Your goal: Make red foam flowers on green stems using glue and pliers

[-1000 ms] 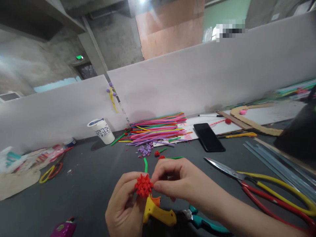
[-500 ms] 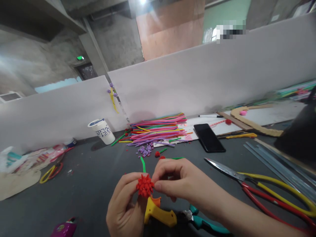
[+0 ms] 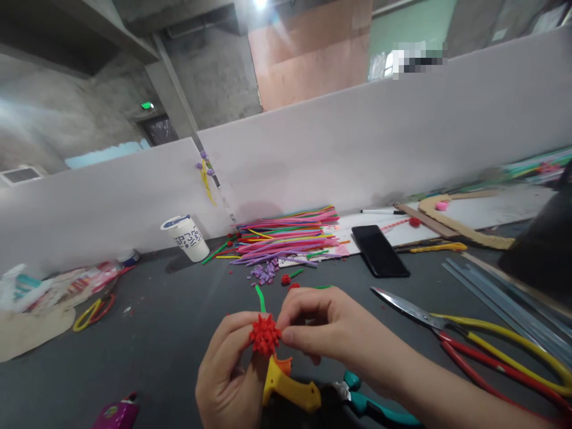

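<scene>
Low in the middle of the head view, my left hand is closed round a red spiky flower. A green stem sticks out behind the flower, pointing away from me. From the right, my right hand meets the flower's right edge with thumb and forefinger pinched together; its other fingers are curled. Just beneath the flower lies a yellow tool handle with an orange trigger-like part, its lower end hidden in dark shadow. Pliers with teal grips lie partly under my right forearm.
Large scissors and a phone lie to the right. Behind my hands are coloured fuzzy sticks, purple snippets and a small red flower. A cup, small scissors and a purple object are leftward.
Both hands and the red flower stay nearly in place. The whole view has shifted very slightly, and the flower appears turned a little in the left fingers.
</scene>
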A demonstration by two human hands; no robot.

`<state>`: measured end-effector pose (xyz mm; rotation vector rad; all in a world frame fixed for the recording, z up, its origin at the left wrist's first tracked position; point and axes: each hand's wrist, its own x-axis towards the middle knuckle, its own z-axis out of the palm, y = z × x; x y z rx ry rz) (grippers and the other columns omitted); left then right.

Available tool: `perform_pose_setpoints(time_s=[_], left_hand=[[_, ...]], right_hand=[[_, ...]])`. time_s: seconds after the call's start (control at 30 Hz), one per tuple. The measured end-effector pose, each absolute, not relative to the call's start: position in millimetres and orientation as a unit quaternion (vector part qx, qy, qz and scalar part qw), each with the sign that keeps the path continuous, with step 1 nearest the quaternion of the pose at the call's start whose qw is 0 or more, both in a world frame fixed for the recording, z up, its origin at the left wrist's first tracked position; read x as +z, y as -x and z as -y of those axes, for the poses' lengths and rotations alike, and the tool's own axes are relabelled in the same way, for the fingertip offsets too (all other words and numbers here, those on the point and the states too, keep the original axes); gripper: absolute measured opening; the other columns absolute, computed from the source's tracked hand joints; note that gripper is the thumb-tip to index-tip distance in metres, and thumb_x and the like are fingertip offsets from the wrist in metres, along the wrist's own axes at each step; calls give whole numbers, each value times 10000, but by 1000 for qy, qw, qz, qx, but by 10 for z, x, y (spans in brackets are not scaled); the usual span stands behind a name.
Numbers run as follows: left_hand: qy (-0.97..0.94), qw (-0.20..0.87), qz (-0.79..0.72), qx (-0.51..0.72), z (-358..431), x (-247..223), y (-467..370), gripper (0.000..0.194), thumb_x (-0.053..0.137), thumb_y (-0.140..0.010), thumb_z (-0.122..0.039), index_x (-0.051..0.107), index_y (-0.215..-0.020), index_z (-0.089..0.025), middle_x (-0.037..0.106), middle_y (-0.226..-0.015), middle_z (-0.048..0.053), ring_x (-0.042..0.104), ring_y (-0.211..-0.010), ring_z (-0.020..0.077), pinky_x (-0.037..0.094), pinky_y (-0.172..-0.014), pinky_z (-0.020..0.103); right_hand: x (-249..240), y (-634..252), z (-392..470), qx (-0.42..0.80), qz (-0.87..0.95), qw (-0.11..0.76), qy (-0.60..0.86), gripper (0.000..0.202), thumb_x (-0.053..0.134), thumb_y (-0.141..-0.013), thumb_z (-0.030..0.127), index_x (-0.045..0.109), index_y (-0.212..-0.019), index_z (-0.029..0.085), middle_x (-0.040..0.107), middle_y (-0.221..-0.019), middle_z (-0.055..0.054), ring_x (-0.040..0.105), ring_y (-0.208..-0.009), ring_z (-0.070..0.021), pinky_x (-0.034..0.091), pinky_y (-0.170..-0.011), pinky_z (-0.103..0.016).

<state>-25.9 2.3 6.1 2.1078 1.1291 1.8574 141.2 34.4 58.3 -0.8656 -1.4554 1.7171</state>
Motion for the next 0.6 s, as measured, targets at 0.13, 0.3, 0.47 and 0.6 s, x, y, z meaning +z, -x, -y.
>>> perform_pose_setpoints(time_s=[0.13, 0.3, 0.47, 0.6], left_hand=[[-687, 64, -375, 619, -18, 43, 247, 143, 674, -844, -80, 707, -886, -213, 678, -898, -7, 621, -795, 132, 484, -709, 214], [-681, 69, -384, 619, -16, 31, 244, 170, 672, -841, -69, 712, -890, -226, 678, -898, -18, 619, -796, 127, 478, -716, 211], [-679, 74, -387, 620, -12, 45, 239, 137, 675, -849, -106, 716, -881, -233, 685, -892, -16, 621, -795, 131, 482, -721, 207], [-654, 118, -405, 628, -5, 67, 216, 135, 679, -840, -120, 720, -836, -249, 685, -837, -26, 618, -764, 129, 486, -698, 193]], right_hand=[[592, -1416, -338, 666, 563, 355, 338, 88, 640, -653, 262, 649, -668, 176, 544, -655, 26, 478, -489, -74, 380, -453, -204], [579, -1415, -345, 667, 562, 355, 338, 106, 647, -644, 278, 655, -671, 176, 552, -684, 20, 479, -494, -72, 377, -452, -205], [580, -1409, -345, 665, 564, 354, 337, 105, 643, -644, 276, 657, -671, 176, 548, -656, 24, 477, -499, -76, 376, -453, -204], [573, -1425, -365, 662, 569, 353, 338, 136, 662, -656, 307, 660, -700, 178, 563, -635, 24, 488, -506, -89, 384, -460, -212]])
